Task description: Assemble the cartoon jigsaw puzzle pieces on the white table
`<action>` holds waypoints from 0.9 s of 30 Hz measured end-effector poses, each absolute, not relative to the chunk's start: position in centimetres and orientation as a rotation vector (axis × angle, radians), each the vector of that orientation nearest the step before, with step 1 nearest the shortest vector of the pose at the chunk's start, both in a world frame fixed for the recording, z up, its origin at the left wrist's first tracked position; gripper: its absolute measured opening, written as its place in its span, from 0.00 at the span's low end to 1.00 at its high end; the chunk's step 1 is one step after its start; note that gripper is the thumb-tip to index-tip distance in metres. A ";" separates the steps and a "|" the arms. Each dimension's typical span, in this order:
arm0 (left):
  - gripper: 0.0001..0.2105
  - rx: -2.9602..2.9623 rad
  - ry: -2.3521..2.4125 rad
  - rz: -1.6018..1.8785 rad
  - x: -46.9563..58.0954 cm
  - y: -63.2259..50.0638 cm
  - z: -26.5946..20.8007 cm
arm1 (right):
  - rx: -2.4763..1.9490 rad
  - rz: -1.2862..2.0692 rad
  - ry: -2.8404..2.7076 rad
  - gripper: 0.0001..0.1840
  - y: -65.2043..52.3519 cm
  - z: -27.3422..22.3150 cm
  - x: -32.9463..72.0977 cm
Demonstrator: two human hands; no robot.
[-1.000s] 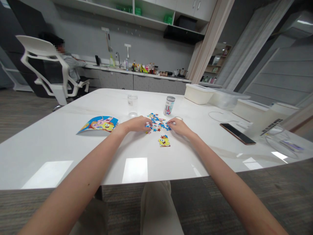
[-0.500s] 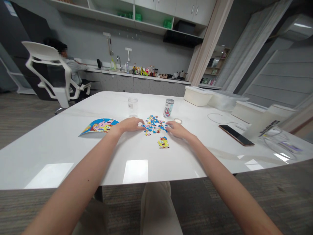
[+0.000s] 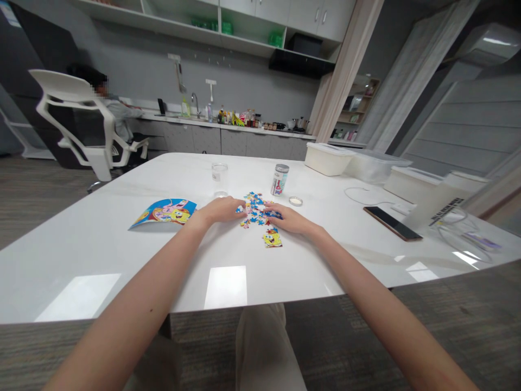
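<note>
A loose heap of small jigsaw pieces (image 3: 255,201), mostly blue with some pink and yellow, lies on the white table (image 3: 134,277). At the heap's left side is my left hand (image 3: 224,209), fingers apart and touching its edge. From the right, my right hand (image 3: 288,218) reaches over the heap with fingers spread on the pieces. Some pieces are hidden under the fingers. Just in front of the heap rests a joined yellow cartoon section (image 3: 272,238). A curled picture sheet (image 3: 165,212) with cartoon figures lies left of my left hand.
Behind the heap stand a clear jar (image 3: 220,179) and a printed can (image 3: 279,180) with a silver lid. A round lid (image 3: 295,201) lies near my right hand. Rightward are a phone (image 3: 392,222), cables and storage boxes (image 3: 329,158). A person sits on a chair (image 3: 101,133) far left.
My right hand has moved left, further over the puzzle pieces, uncovering the round lid. My left hand has shifted slightly right against the heap. The view has tilted a little.
</note>
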State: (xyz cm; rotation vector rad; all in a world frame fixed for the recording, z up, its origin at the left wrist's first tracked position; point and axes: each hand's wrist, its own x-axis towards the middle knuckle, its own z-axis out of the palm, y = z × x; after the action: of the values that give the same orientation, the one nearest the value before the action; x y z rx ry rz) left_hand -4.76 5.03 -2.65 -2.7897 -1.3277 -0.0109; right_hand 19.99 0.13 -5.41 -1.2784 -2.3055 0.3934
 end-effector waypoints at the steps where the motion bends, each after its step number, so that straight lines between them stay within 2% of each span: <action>1: 0.23 -2.769 -1.348 -0.015 -4.8 5.0 -2.6 | -1.247 0.385 -2.321 0.17 0.0 -5.2 20.0; 4: 0.26 -2.692 -1.436 -0.042 -5.0 5.0 -2.4 | -1.152 0.395 -2.385 0.14 -0.3 -4.7 20.0; 9: 0.19 -2.653 -1.492 -0.083 -5.2 5.1 -2.1 | -1.192 0.437 -2.396 0.13 -0.2 -4.6 20.1; 17: 0.16 -2.730 -1.387 -0.082 -5.0 4.9 -2.1 | -1.266 0.327 -2.367 0.14 0.4 -5.0 20.5; 23: 0.20 -2.832 -1.272 -0.013 -4.6 4.8 -2.6 | -1.520 0.293 -2.168 0.16 1.1 -5.8 21.0; 27: 0.22 -2.784 -1.315 -0.014 -4.6 4.6 -2.4 | -1.439 0.359 -2.257 0.18 1.1 -6.1 21.1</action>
State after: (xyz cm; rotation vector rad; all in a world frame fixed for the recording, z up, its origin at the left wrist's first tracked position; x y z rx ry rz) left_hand -4.55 4.59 -2.42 -2.7836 -1.3150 -0.0141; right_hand 21.10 1.05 -6.07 -1.4394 -2.2571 0.3588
